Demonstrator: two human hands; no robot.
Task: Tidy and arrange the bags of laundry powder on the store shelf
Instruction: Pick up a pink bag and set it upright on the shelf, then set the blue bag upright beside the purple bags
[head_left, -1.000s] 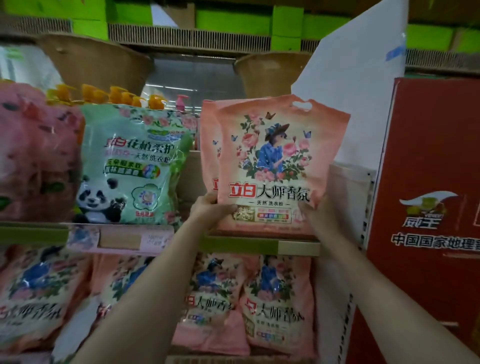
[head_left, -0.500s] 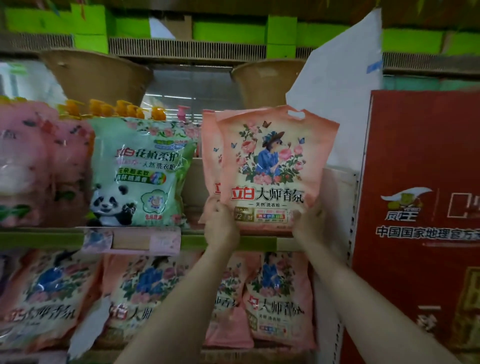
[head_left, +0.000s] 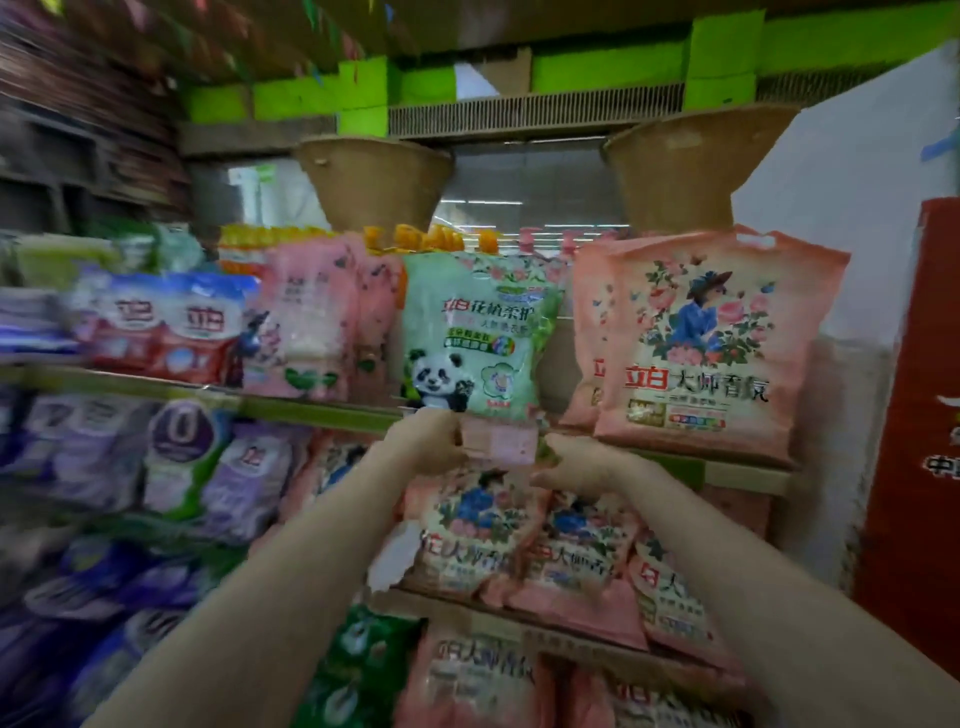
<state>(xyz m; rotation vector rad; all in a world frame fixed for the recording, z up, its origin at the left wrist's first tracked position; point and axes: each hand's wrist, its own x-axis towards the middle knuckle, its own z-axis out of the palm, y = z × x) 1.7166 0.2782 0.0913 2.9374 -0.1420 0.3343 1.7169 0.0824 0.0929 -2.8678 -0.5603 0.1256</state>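
Your left hand (head_left: 428, 441) and right hand (head_left: 582, 465) curl at shelf edge (head_left: 311, 410) under green panda bag (head_left: 475, 338) (grip unclear, blurred). Pink floral bag (head_left: 711, 343) upright at right, nobody holding it.

Left arm: bare forearm reaching up and forward from the lower left, wrist nearly straight. Left hand (head_left: 428, 441): raised at mid-frame, back facing the camera, fingers curling forward; motion blur is hiding what they meet. Right arm: bare forearm rising from the lower right, angling inward. Right hand (head_left: 582, 464): sitting just beside the left, slightly lower, fingers loosely bending leftward, contact unclear.
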